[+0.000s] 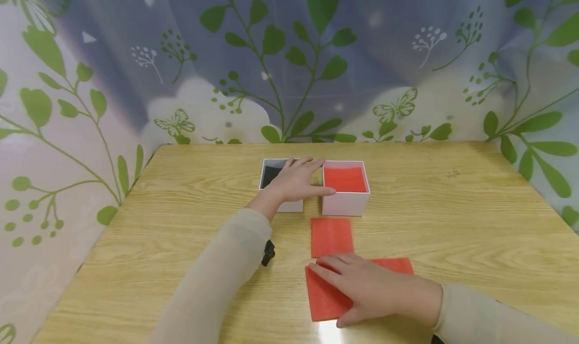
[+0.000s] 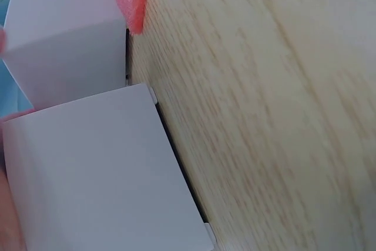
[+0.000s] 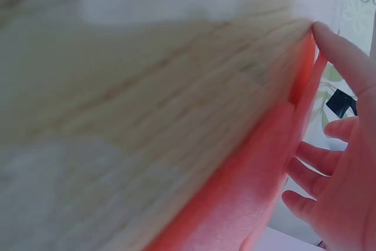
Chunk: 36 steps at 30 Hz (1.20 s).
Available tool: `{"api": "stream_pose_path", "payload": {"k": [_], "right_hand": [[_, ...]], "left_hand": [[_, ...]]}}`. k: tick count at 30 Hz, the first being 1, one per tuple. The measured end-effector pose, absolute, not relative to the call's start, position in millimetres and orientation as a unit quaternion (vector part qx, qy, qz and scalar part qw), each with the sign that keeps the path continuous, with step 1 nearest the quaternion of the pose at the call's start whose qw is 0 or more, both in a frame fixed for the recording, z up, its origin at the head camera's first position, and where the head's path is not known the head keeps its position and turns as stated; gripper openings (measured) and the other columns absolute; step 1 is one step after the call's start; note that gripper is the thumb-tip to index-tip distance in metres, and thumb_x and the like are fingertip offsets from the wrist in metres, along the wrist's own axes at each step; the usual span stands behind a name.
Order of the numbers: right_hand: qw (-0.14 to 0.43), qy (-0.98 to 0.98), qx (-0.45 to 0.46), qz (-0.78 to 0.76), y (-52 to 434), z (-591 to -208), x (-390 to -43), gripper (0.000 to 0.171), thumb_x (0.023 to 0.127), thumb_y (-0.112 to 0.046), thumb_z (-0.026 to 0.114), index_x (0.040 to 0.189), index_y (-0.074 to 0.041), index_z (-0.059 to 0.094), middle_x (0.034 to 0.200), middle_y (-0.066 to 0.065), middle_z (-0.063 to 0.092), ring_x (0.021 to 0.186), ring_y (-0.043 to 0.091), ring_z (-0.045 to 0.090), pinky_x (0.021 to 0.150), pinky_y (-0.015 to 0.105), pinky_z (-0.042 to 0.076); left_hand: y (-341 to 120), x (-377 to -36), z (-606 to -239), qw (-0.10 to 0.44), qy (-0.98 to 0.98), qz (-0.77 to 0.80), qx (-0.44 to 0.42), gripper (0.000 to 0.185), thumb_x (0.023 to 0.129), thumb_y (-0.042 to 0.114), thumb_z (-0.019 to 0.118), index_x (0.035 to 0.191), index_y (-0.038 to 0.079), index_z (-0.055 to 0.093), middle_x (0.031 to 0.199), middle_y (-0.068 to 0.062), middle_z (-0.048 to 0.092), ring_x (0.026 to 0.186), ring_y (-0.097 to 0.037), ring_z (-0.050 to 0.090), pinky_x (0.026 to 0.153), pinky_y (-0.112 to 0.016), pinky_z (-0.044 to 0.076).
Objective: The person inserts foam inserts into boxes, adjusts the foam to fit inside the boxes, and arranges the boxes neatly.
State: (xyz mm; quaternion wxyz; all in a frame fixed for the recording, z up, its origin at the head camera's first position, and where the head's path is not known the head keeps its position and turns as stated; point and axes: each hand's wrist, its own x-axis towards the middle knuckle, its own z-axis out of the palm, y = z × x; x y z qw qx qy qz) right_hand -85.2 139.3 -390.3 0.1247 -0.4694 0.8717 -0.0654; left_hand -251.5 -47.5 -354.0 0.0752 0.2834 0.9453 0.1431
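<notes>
In the head view my left hand (image 1: 296, 183) reaches over a white box (image 1: 289, 205) with dark material inside. Its fingers are spread, and the thumb reaches the front of a second white box (image 1: 342, 204) holding red sheets (image 1: 345, 179). My right hand (image 1: 368, 288) lies over a larger red foam-like sheet (image 1: 323, 296), with its fingers extended. The right wrist view shows this sheet (image 3: 235, 204) in layers, the thumb at its far end and the other fingers slightly bent beside it. A smaller red square (image 1: 331, 237) lies just beyond.
The wooden table (image 1: 181, 243) reaches back to a leaf-patterned curtain (image 1: 289, 72), which also runs along both sides. The two boxes stand side by side with a narrow gap, near the table's back. A light reflection lies on the wood near the right thumb.
</notes>
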Motion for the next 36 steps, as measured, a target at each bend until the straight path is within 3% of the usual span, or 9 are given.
{"api": "stream_pose_path", "payload": {"k": [8,12,29,36], "right_hand": [[0.141,0.879,-0.445,-0.097,141.8,-379.3,-90.7,0.095,0.077,-0.066,0.059,0.150,-0.017,0.021,0.145,0.005,0.033,0.131,0.026,0.031,0.105,0.047,0.030],[0.114,0.884,-0.443,-0.101,146.1,-372.3,-96.8,0.097,0.076,-0.066,0.060,0.149,-0.013,0.024,0.143,0.005,0.034,0.130,0.025,0.032,0.105,0.046,0.030],[0.090,0.885,-0.434,-0.140,183.0,-345.6,-126.5,0.091,0.080,-0.045,0.070,0.150,-0.012,0.022,0.150,0.011,0.024,0.133,0.033,0.026,0.101,0.056,0.030],[0.059,0.895,-0.420,-0.138,193.6,-332.1,-140.4,0.091,0.080,-0.055,0.065,0.150,-0.013,0.022,0.149,0.009,0.025,0.132,0.032,0.027,0.100,0.054,0.034]], "left_hand": [[-47.4,-252.1,-353.9,0.075,0.944,0.152,0.282,0.091,0.079,0.070,0.053,0.150,0.022,0.022,0.148,0.004,0.033,0.139,-0.018,0.016,0.112,-0.047,0.002],[-47.1,-252.9,-354.4,0.074,0.944,0.148,0.285,0.093,0.078,0.070,0.053,0.150,0.021,0.020,0.149,0.003,0.031,0.139,-0.019,0.016,0.112,-0.047,0.002],[-45.1,-251.5,-355.3,0.083,0.943,0.148,0.285,0.095,0.076,0.070,0.056,0.150,0.022,0.020,0.148,0.002,0.033,0.139,-0.019,0.015,0.111,-0.048,0.001],[-46.0,-252.4,-354.8,0.079,0.944,0.151,0.282,0.095,0.076,0.070,0.056,0.150,0.021,0.022,0.148,0.002,0.034,0.139,-0.019,0.016,0.111,-0.049,0.002]]}}
